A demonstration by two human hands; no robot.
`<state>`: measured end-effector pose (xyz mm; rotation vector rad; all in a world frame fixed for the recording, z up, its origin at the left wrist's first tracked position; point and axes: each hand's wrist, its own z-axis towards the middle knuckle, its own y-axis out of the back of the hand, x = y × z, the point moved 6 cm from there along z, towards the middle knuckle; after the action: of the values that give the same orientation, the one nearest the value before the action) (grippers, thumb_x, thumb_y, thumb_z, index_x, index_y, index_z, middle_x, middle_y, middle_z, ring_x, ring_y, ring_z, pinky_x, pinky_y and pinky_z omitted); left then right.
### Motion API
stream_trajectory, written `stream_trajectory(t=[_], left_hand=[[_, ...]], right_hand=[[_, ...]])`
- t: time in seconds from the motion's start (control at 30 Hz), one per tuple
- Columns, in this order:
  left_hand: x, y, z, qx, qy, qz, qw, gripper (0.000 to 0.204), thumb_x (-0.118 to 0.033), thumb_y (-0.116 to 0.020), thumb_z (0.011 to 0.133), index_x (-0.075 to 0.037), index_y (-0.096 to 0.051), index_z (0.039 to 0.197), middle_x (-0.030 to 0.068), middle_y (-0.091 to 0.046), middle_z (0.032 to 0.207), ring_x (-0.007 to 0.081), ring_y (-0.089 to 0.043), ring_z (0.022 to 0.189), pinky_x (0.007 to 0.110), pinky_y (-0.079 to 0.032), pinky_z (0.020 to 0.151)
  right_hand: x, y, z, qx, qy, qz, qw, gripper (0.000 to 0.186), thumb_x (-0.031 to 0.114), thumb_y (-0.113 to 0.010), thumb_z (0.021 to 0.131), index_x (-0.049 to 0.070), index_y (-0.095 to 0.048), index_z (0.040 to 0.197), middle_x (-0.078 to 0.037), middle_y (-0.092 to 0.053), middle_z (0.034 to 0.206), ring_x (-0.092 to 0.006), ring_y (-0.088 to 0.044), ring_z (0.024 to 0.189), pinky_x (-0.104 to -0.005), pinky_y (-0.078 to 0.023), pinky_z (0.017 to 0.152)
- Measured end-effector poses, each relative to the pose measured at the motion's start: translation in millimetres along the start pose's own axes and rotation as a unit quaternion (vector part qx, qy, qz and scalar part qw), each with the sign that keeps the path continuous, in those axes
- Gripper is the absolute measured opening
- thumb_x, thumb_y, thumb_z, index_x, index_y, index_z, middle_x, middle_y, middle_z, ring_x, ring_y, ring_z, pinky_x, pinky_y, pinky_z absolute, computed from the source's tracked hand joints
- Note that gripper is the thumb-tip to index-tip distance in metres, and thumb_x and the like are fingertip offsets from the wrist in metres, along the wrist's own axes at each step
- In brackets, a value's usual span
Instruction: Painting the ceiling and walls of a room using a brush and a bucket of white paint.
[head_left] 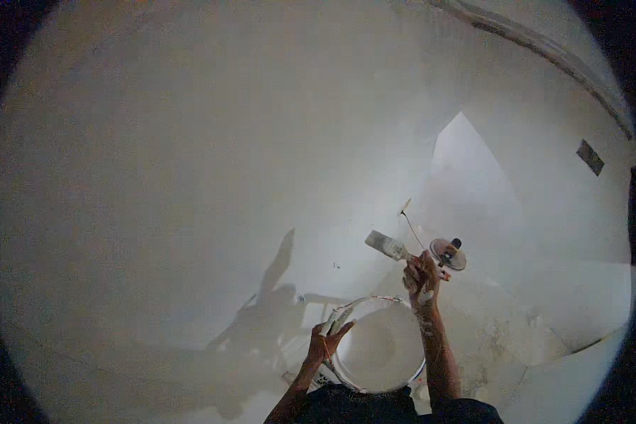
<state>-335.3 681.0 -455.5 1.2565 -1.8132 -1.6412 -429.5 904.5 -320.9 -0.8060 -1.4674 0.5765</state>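
My right hand is closed round the handle of a wide, flat-bladed putty knife, smeared whitish, whose blade points to the upper left. It is above the far right rim of a round white bucket in front of my body. My left hand grips the bucket's left rim, thumb over the edge. A pale, smeared strip beside those fingers cannot be made out. Inside the bucket is a smooth, pale mass.
Just beyond my right hand is a round lamp-like fixture; a thin wire sticks out near it. A pale wall spreads ahead, with a dark rectangular opening at right. Pale spatters mark the floor at lower right.
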Motion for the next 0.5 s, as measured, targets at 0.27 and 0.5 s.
stream_trajectory(t=[0.27, 0.5], left_hand=[[14, 0, 3, -0.052, 0.127, -0.343, 0.929, 0.065, -0.021, -0.054, 0.083, -0.001, -0.027, 0.14, 0.0188, -0.038, 0.14, 0.0219, -0.048, 0.12, 0.036, -0.045, 0.093], [19, 7, 3, -0.102, 0.271, -0.524, 0.801, 0.043, -0.024, -0.069, 0.08, 0.007, -0.059, 0.109, 0.0236, -0.058, 0.116, 0.0234, -0.056, 0.11, 0.031, -0.042, 0.1]], right_hand=[[16, -50, 27, 0.073, 0.055, -0.106, 0.99, 0.031, 0.045, -0.05, 0.092, 0.016, -0.048, 0.084, 0.007, -0.038, 0.06, -0.0057, -0.032, 0.048, -0.0223, -0.024, 0.044], [24, -55, 54, 0.15, 0.117, -0.134, 0.972, 0.031, 0.045, -0.048, 0.093, 0.016, -0.045, 0.084, 0.007, -0.039, 0.06, -0.004, -0.028, 0.044, -0.0211, -0.023, 0.042]])
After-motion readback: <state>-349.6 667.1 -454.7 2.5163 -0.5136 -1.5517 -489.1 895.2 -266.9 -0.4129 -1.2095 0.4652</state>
